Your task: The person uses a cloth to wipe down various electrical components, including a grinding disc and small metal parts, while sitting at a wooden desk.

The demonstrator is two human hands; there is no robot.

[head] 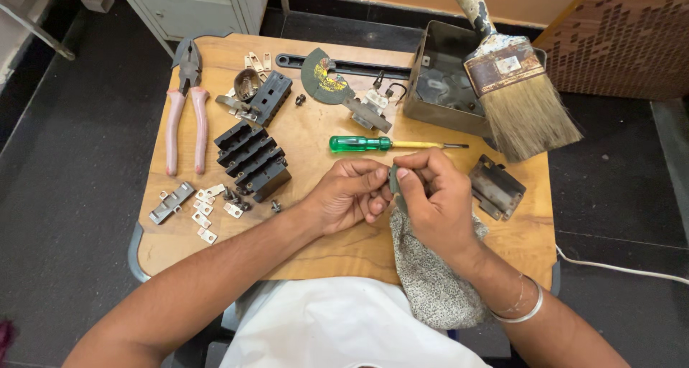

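My left hand (pixel 347 194) and my right hand (pixel 438 199) meet over the middle of a small wooden table (pixel 337 242). Between the fingertips of both I pinch a small dark metal piece (pixel 393 179). A speckled grey cloth (pixel 434 282) hangs from under my right hand down over the table's front edge. A green-handled screwdriver (pixel 373 144) lies just beyond my hands. A silver bangle circles my right wrist.
Black terminal blocks (pixel 252 158) and small metal plates and screws (pixel 208 206) lie at left, pink-handled pliers (pixel 185 102) further left. A metal box (pixel 445 77) with a wide paintbrush (pixel 520 95) stands at back right; a dark bracket (pixel 495 187) lies at right.
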